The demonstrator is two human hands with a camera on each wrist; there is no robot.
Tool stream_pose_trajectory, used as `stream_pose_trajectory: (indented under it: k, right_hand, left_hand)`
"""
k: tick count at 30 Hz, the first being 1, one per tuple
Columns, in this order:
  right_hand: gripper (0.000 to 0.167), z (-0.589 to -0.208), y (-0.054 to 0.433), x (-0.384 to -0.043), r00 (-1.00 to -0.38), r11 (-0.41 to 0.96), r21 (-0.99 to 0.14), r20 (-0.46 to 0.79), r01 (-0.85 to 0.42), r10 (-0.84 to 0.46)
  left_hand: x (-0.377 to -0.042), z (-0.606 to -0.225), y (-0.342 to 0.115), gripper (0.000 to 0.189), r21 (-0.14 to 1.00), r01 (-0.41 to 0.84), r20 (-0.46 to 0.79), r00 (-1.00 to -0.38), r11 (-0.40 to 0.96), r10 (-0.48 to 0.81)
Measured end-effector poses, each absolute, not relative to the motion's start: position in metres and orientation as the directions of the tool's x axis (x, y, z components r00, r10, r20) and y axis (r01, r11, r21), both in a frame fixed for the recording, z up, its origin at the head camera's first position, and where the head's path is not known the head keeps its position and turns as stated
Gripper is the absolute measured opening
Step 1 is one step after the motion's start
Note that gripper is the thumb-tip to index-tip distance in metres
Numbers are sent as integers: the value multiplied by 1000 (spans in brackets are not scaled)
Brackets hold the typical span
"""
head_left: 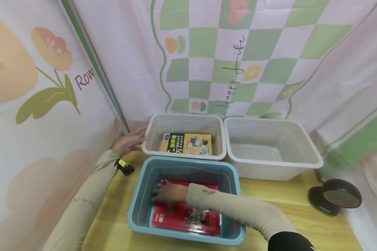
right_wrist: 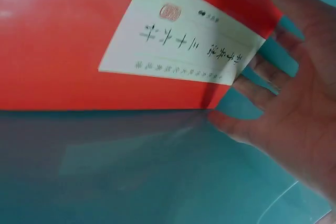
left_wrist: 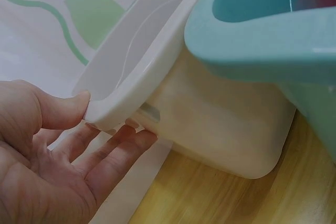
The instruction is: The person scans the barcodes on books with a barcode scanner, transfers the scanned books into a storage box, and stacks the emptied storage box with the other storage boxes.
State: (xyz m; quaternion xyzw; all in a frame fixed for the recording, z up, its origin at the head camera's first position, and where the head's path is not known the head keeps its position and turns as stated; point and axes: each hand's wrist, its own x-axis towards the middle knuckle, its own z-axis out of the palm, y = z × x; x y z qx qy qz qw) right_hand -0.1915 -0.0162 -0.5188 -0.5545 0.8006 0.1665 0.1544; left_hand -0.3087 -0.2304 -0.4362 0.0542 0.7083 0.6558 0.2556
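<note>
In the head view my left hand [head_left: 128, 142] is at the left end of a white plastic bin [head_left: 183, 157]. The left wrist view shows my thumb on the bin's rim [left_wrist: 134, 85] and my fingers beneath it, pinching the edge. A yellow and black book [head_left: 197, 143] lies in that bin. My right hand [head_left: 171, 193] reaches into a blue bin [head_left: 135, 198], fingers spread at the left end of a red book [head_left: 172, 221]. In the right wrist view, straight fingertips touch the edge of the red book [right_wrist: 63, 40], by a white printed panel [right_wrist: 181, 40].
A second white bin [head_left: 273, 170] stands at the right, its rim close to the first. A black round device [head_left: 340, 195] is on the wooden table [head_left: 113, 212] farther right. Patterned curtains [head_left: 204, 69] enclose the back and sides.
</note>
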Motion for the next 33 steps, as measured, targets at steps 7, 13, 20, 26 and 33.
stream_pose_trajectory:
  k: [7, 13, 20, 26, 33]
  right_hand:
    - [68, -516, -23, -193, -360, 290, 222, -420, -931, -833]
    - [47, -495, -26, -206, -371, 374, 88, -462, -923, -805]
    - [30, -463, -19, -224, -365, 439, -93, -419, -894, -831]
    - [41, -449, -12, -232, -431, 574, -185, -490, -798, -758]
    - [44, -452, 0, -246, -506, 756, -391, -570, -526, -647]
  left_hand:
    - [-308, -438, -232, 68, 963, -243, -269, -860, 115, 435]
    - [-310, -439, -233, 69, 959, -254, -282, -861, 123, 422]
    - [-310, -437, -228, 69, 953, -265, -302, -865, 147, 401]
    - [-311, -439, -229, 68, 958, -254, -287, -867, 134, 408]
    - [-311, -439, -232, 69, 956, -257, -292, -867, 140, 404]
